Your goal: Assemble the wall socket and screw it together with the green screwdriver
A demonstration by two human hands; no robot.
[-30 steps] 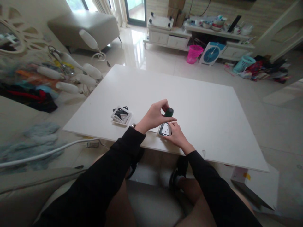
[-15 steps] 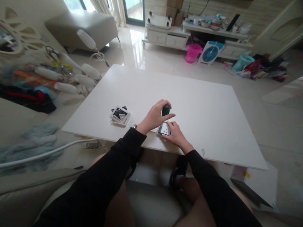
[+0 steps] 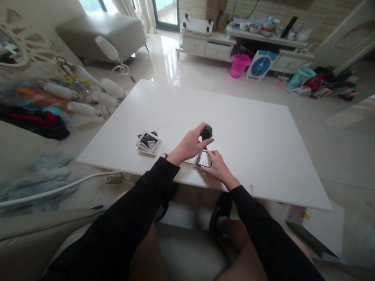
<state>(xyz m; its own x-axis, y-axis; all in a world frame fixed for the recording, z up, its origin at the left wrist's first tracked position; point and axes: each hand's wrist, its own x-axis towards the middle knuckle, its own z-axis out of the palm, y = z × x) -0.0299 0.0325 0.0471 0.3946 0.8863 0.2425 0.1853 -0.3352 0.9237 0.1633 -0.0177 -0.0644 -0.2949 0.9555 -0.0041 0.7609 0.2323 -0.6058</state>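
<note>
My left hand [image 3: 193, 143] is closed around the dark green handle of a screwdriver [image 3: 207, 132], which it holds upright over the far edge of a white wall socket [image 3: 204, 159]. The screwdriver's tip is too small to make out. With thumb and fingers on its sides, my right hand [image 3: 216, 164] grips the socket near the table's front edge. The socket's face, with several slots, points up inside a dark-edged frame. Left of my hands lies a small stack of white and black frames [image 3: 149, 143], apart from both hands.
Everything rests on a white table [image 3: 249, 132]. A lamp with several white shades [image 3: 107, 99] stands beyond the table's left edge. Across the floor are a pink basket [image 3: 239, 66], a blue and white fan [image 3: 260, 65] and a low white cabinet [image 3: 206, 48].
The fingers of my left hand have shifted round the screwdriver handle, and the thumb has drawn in. The handle has turned and moved slightly up and right. My right hand and the socket stay put.
</note>
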